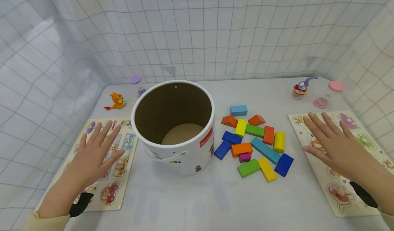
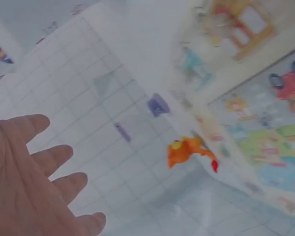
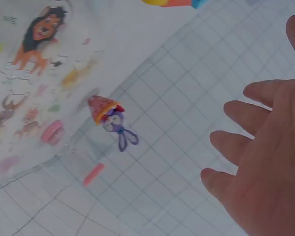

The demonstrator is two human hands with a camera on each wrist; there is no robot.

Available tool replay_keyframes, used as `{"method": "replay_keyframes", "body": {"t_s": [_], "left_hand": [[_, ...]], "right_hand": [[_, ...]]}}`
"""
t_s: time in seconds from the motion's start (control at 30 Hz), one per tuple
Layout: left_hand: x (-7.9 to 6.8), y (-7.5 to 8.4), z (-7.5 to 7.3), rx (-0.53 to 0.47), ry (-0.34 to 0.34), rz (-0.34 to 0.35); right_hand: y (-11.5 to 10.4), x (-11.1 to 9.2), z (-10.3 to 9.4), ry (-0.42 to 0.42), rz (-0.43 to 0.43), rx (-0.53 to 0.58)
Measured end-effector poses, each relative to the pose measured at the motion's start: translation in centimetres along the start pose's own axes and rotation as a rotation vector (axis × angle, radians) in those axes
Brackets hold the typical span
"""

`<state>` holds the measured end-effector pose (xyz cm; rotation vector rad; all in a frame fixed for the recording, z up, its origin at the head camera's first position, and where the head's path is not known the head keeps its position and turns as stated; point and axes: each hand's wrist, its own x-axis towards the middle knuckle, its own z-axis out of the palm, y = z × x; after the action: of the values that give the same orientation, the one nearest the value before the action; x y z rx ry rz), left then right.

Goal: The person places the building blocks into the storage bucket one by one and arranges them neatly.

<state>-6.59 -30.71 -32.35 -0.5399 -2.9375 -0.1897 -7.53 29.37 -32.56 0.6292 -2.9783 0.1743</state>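
Note:
My left hand [image 1: 96, 152] is spread with straight fingers over a wooden puzzle board [image 1: 115, 198] with vehicle pictures. On the other side, my right hand [image 1: 333, 144] spreads its fingers above an animal puzzle board [image 1: 326, 176]. Neither hand holds anything. Between them stands a white bucket [image 1: 181, 161], its inside bare down to the brown bottom. Right of the bucket lie several loose wooden blocks, among them a teal block [image 1: 265, 150], a yellow cylinder [image 1: 279, 142], an orange block [image 1: 241, 149] and a small purple block [image 1: 245, 157].
An orange figurine [image 1: 117, 101] and a purple-lidded clear jar [image 1: 135, 80] stand at the back left. At the back right are a purple figurine in a cone [image 1: 301, 87] and a pink-lidded clear jar [image 1: 327, 94]. White gridded cloth [image 1: 191, 32] walls the table.

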Motion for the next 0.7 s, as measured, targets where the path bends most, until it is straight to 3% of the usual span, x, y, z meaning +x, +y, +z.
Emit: {"method": "replay_keyframes", "body": {"t_s": [0.17, 0.23, 0.33, 0.4, 0.47, 0.6, 0.7], "left_hand": [[0.8, 2.8, -4.3, -0.168, 0.145, 0.029], [1.1, 4.2, -5.7, -0.271, 0.226, 0.031], [1.6, 6.0, -6.9, -0.451, 0.337, 0.046], [2.0, 7.0, -7.1, -0.610, 0.372, 0.050], [2.5, 7.8, -6.9, -0.837, 0.371, 0.026], [3.7, 9.1, -6.1, -1.211, 0.368, -0.083], [4.5, 9.8, -5.6, -1.251, 0.362, -0.155]], "right_hand": [[-1.8, -0.5, -2.8, -0.018, 0.057, 0.325], [-2.5, -0.9, -3.0, 0.041, 0.094, 0.449], [-3.5, -1.6, -2.0, 0.171, 0.140, 0.546], [-4.0, -1.9, -0.7, 0.227, 0.178, 0.611], [-4.4, -2.1, 0.9, 0.232, 0.236, 0.690], [-4.7, -2.3, 4.5, 0.193, 0.344, 0.747], [-4.6, -2.4, 6.8, 0.144, 0.393, 0.763]]}}
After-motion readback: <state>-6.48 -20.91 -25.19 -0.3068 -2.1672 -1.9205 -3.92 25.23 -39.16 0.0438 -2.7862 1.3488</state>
